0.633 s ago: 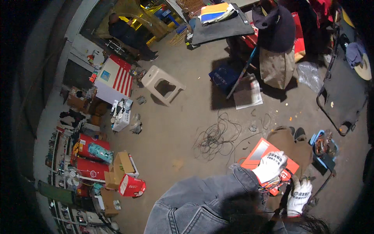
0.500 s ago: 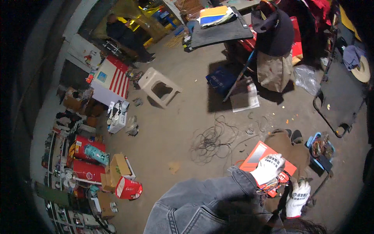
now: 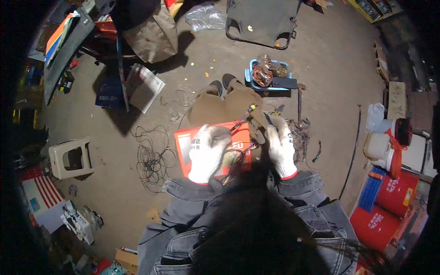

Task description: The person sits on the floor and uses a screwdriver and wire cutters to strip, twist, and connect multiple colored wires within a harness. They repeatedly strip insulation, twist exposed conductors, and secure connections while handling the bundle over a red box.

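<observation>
Cable (image 3: 240, 123), dark and thin, runs up and to the right out of the left hand (image 3: 209, 150), and I can follow it to a yellow-and-black connector (image 3: 252, 108) at its upper end. From my remote seat I read the left grip as pinching: thumb and fingertips are pressed together on the cable's lower stretch, so the connector sits clear of the glove, up and to the right of the fingertips, over the brown-clad legs (image 3: 208, 107). The held stretch lies above the upper part of an orange-red box (image 3: 185, 158), with the left glove covering some of its face.

My right hand (image 3: 280, 145) is beyond the box's right edge, its fingers bent and pointing away from the body. Something dark shows at its fingertips, but I cannot tell whether the fingers close on it. The connector stands between the two hands, farther out than either. A clump of coloured wires (image 3: 245, 153) shows over the box's right half, partly hidden from me by dark hanging hair.

Around the work I have a tangle of black wire (image 3: 153, 160) on the floor to the left, wire scraps (image 3: 300, 137) just right of the right hand, and, farther out, a blue tray (image 3: 250, 74) bearing copper-coloured pieces.
</observation>
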{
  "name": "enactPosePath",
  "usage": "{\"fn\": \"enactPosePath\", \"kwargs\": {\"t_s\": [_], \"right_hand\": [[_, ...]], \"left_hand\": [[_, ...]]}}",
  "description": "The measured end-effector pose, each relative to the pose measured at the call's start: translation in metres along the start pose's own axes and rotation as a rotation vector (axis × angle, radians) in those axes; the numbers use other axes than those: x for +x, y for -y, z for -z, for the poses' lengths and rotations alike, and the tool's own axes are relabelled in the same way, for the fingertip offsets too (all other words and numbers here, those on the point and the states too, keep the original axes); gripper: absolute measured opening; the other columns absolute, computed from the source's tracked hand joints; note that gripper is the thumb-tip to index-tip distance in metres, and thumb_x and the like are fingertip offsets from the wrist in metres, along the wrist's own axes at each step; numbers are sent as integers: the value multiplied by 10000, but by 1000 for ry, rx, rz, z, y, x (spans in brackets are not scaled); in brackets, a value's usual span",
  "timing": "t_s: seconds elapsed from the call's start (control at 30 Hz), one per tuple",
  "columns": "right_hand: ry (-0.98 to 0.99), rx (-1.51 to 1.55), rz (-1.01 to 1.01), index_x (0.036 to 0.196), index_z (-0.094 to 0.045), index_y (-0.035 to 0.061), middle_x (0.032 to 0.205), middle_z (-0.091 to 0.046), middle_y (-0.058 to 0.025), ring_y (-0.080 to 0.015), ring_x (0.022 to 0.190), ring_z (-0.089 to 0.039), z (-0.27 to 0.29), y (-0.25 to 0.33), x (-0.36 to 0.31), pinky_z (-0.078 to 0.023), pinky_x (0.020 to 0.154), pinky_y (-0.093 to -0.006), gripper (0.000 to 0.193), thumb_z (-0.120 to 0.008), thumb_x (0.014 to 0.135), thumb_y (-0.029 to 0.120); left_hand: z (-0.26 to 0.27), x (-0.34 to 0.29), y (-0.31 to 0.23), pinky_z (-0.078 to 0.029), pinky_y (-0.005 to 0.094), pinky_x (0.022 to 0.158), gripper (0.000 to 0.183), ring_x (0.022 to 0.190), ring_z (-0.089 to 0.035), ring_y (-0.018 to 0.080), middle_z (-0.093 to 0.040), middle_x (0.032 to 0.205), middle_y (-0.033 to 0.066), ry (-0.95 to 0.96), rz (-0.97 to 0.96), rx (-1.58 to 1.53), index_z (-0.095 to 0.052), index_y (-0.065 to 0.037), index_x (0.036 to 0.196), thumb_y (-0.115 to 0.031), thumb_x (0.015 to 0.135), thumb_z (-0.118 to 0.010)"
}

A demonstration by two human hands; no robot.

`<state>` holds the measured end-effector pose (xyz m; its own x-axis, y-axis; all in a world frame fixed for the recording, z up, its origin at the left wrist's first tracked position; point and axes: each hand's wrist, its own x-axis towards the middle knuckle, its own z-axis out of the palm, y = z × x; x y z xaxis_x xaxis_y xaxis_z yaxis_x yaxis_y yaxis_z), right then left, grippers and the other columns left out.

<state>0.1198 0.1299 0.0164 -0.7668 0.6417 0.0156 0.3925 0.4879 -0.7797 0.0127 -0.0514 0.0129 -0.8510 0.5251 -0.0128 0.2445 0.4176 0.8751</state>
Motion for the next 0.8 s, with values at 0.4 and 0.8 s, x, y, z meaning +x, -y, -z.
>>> {"fn": "enactPosePath", "kwargs": {"t_s": [0.4, 0.8], "right_hand": [[461, 443, -383, 1052, -724, -29, 884, -710, -21, -76, 782, -605, -9, 12, 22, -497, 702, -263, 202, -706, 943, 140], [386, 156, 270, 1047, -736, 10, 899, -724, -146, -237, 794, -687, -30, 11, 14, -535, 741, -348, 250, -713, 931, 230]], "left_hand": [[0, 8, 7, -542, 362, 773, 112, 879, -662, 260, -681, 955, 89, 26, 46, -112, -720, -55, 904, -57, 792, -729], [3, 10, 15, -492, 277, 732, 134, 832, -613, 159, -644, 946, 81, -34, 556, -1385, -636, 8, 1065, -26, 935, -630]]}}
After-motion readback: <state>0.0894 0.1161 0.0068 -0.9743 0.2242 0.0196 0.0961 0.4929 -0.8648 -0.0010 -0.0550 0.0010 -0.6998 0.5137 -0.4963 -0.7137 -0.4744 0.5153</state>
